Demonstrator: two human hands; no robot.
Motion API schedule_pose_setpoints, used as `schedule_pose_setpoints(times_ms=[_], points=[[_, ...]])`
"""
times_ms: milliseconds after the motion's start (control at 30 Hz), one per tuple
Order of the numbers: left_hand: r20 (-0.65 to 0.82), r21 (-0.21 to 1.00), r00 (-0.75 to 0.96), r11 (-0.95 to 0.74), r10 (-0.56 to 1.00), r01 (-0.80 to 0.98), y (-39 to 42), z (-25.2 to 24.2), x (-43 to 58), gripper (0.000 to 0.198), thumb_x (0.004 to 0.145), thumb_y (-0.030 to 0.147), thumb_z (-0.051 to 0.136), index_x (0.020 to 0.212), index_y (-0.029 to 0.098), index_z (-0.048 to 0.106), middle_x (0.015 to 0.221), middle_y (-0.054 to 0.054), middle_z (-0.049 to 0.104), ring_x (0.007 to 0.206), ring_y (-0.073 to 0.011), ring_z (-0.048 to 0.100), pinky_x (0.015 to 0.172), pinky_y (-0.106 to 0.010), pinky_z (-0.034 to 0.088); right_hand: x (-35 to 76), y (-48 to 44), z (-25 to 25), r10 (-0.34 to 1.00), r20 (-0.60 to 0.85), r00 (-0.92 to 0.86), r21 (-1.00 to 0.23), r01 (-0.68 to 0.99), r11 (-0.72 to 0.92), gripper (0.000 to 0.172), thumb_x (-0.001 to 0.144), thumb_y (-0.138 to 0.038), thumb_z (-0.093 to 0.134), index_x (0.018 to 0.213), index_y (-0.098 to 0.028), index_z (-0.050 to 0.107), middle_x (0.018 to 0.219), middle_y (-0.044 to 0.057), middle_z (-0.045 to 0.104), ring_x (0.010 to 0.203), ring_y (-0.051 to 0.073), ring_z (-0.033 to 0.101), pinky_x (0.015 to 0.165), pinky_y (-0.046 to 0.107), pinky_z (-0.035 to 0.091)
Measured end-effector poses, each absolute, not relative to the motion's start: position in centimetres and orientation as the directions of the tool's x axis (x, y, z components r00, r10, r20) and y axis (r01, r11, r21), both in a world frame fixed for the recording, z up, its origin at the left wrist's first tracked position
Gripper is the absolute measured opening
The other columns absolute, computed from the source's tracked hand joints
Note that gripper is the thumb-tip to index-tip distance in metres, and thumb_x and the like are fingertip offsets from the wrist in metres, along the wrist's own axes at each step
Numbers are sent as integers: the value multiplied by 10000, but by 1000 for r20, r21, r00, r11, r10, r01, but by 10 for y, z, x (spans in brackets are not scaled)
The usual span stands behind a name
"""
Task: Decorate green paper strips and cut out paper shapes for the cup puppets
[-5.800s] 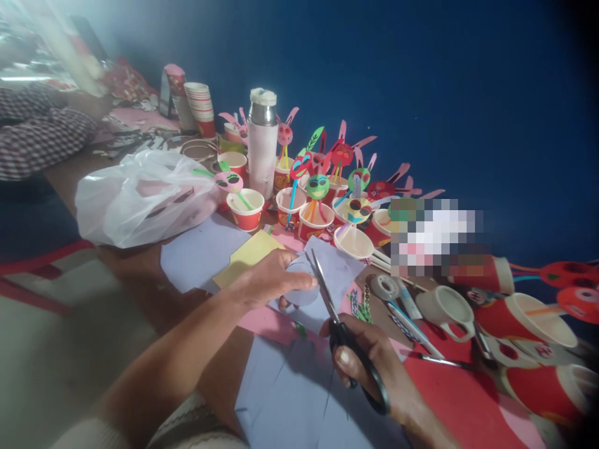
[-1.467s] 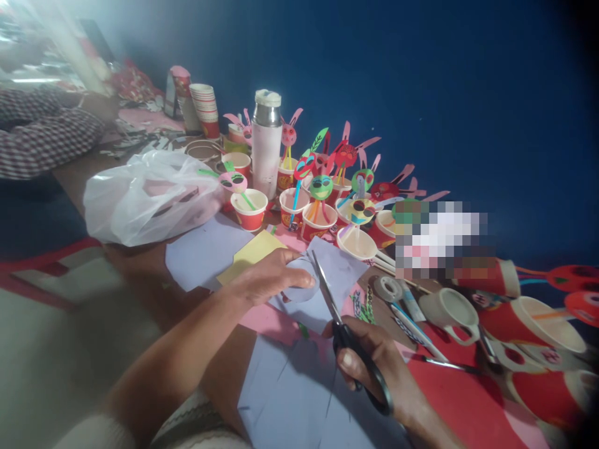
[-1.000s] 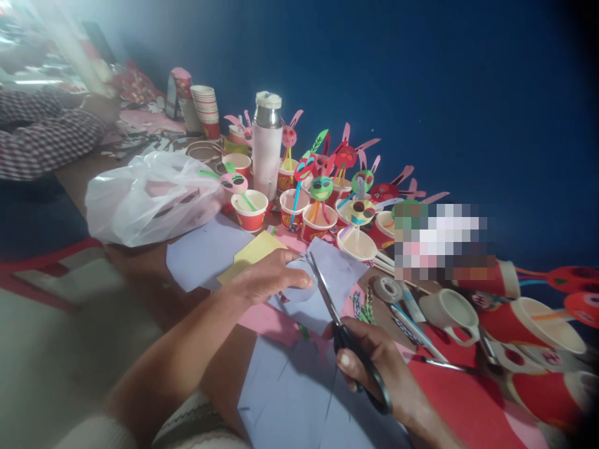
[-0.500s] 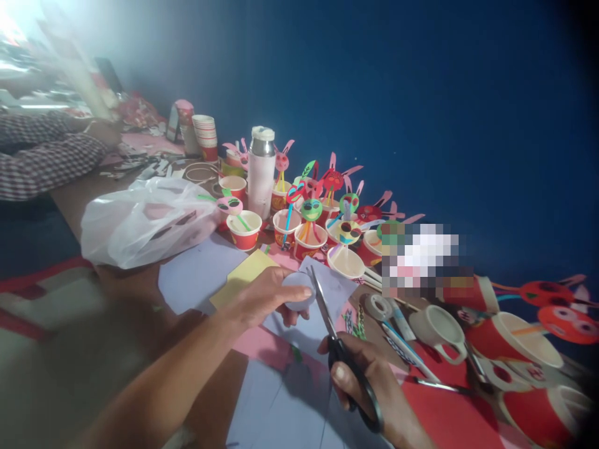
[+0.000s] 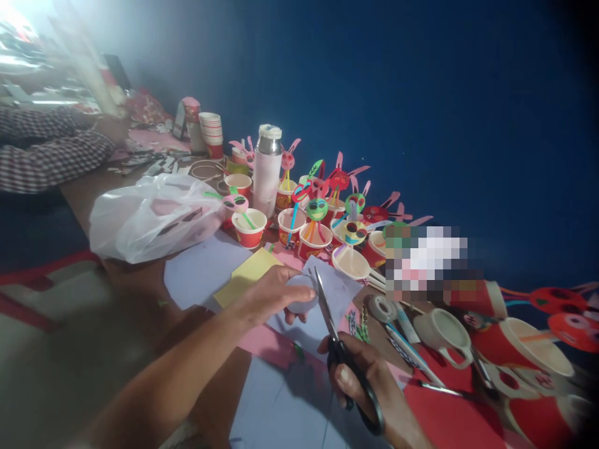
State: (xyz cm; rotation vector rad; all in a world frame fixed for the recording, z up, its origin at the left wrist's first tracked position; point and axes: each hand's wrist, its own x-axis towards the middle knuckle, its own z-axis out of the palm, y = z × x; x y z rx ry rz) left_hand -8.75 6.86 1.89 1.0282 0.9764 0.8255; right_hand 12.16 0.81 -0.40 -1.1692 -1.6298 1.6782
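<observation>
My left hand (image 5: 271,296) pinches a small lavender paper disc (image 5: 302,295) just above the table. My right hand (image 5: 369,386) grips black-handled scissors (image 5: 344,358); their blades point up and away, with the tips right beside the disc's right edge. Below both hands lie lavender paper sheets (image 5: 285,411), a pink sheet (image 5: 266,340) and a yellow sheet (image 5: 246,274).
Behind the hands stand several red paper cups with straw-and-paper faces (image 5: 317,212), a metal flask (image 5: 267,168), a cup stack (image 5: 212,134) and a white plastic bag (image 5: 150,215). A tape roll (image 5: 381,308), pens and tipped cups (image 5: 442,330) lie right. Another person's checked sleeve (image 5: 47,149) rests far left.
The lavender disc now sits free of the larger sheet in my left hand, slightly lifted. The view has tilted up a little; both hands stay in much the same place.
</observation>
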Motion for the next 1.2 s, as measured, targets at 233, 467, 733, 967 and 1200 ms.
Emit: schedule_pose_setpoints(times_ms=[233, 467, 733, 967, 1200], points=[[-252, 947, 344, 303, 905, -105, 67, 23, -86, 191, 632, 307, 665, 634, 122, 617, 491, 2, 575, 429, -96, 544, 345, -154, 393, 120, 7, 0, 862, -217, -458, -968, 218, -127, 577, 765, -719, 577, 894, -158, 620, 540, -45, 466, 451, 101, 404, 460, 231, 367], [-256, 945, 341, 308, 904, -107, 66, 25, -86, 174, 620, 295, 653, 642, 125, 623, 482, 15, 564, 422, -95, 531, 345, -165, 402, 122, 8, -11, 857, -183, -481, -979, 173, -112, 555, 772, -689, 605, 886, -147, 641, 510, -49, 462, 417, 83, 381, 419, 204, 327], [-281, 935, 343, 336, 896, -114, 67, 25, -86, 203, 591, 309, 651, 648, 117, 615, 474, 10, 558, 412, -94, 516, 349, -176, 392, 120, 8, -5, 851, -212, -480, -973, 185, -138, 589, 746, -714, 616, 867, -138, 635, 511, -43, 465, 418, 85, 403, 408, 201, 348], [-295, 931, 332, 348, 896, -110, 66, 28, -87, 203, 576, 304, 657, 639, 117, 608, 482, 16, 553, 414, -94, 522, 347, -173, 386, 120, 8, -5, 849, -208, -486, -976, 162, -146, 582, 753, -711, 612, 862, -140, 630, 514, -50, 449, 406, 72, 383, 393, 188, 324], [-297, 930, 341, 352, 892, -111, 67, 29, -87, 208, 575, 298, 650, 666, 114, 620, 459, 26, 549, 396, -89, 513, 347, -170, 389, 119, 8, -1, 842, -230, -487, -970, 188, -156, 600, 738, -731, 611, 839, -139, 620, 505, -49, 450, 398, 72, 387, 396, 193, 307]])
